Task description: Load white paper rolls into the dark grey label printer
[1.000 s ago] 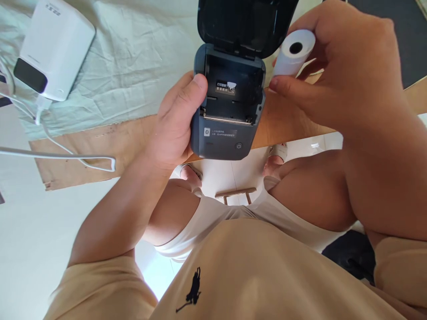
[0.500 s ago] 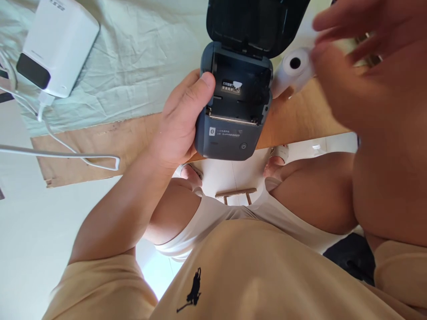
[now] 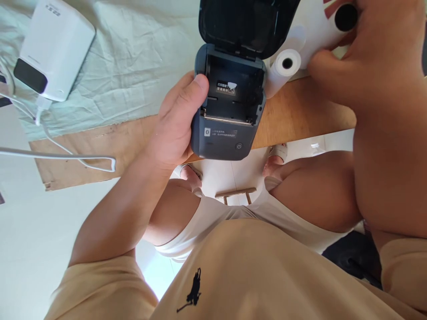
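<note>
My left hand (image 3: 178, 118) grips a dark blue portable label printer (image 3: 220, 138) by its left side, thumb over the edge. The printer's black lid (image 3: 247, 26) stands raised, and its paper bay (image 3: 233, 75) holds no roll. At the upper right, my right hand (image 3: 373, 58) is closed round a white paper roll (image 3: 325, 38) with a wide dark core; some of its fingers are hidden behind the roll. Between the printer and that hand, a second white roll (image 3: 278, 78) with a narrower core lies close to the printer's right side.
A white power bank (image 3: 55, 49) with a dark display lies at the upper left, with a white cable (image 3: 80, 156) running over the table edge. Pale green cloth (image 3: 133, 58) covers part of the wooden table (image 3: 293, 106). My legs are below the edge.
My right hand has come down from the blurred, raised position and now holds the wide-cored paper roll. The printer in my left hand has shifted slightly left in view.
</note>
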### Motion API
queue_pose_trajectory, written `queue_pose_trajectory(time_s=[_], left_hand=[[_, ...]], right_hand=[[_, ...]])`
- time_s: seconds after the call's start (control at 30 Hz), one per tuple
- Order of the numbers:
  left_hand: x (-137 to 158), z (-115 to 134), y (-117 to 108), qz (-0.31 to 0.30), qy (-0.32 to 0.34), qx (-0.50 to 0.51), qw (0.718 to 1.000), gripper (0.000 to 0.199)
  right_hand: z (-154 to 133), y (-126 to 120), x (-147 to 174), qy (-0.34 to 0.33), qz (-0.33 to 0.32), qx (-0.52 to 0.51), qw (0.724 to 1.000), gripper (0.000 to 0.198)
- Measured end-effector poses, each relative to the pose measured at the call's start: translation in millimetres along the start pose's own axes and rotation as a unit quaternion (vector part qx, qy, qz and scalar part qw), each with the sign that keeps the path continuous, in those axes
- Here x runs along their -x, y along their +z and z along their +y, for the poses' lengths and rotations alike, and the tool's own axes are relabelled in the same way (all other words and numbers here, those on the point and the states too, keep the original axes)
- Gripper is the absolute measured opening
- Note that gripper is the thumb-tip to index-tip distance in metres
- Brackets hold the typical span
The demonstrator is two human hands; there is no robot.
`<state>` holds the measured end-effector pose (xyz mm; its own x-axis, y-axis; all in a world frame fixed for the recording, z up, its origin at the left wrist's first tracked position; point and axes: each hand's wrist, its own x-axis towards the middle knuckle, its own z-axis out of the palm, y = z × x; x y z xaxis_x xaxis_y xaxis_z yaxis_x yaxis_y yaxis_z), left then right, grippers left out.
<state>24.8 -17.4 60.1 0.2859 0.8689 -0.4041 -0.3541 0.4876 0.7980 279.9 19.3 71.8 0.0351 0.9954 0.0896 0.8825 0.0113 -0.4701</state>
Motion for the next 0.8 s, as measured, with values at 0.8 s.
queue_pose_trajectory(time_s=[0.8], left_hand=[[-1.5,-1.7,0.6,0.008,0.009,0.016,1.0,0.037]], right_hand=[[-1.2,1.9,4.5,-0.016,-0.016,-0.059,0.998,0.069]])
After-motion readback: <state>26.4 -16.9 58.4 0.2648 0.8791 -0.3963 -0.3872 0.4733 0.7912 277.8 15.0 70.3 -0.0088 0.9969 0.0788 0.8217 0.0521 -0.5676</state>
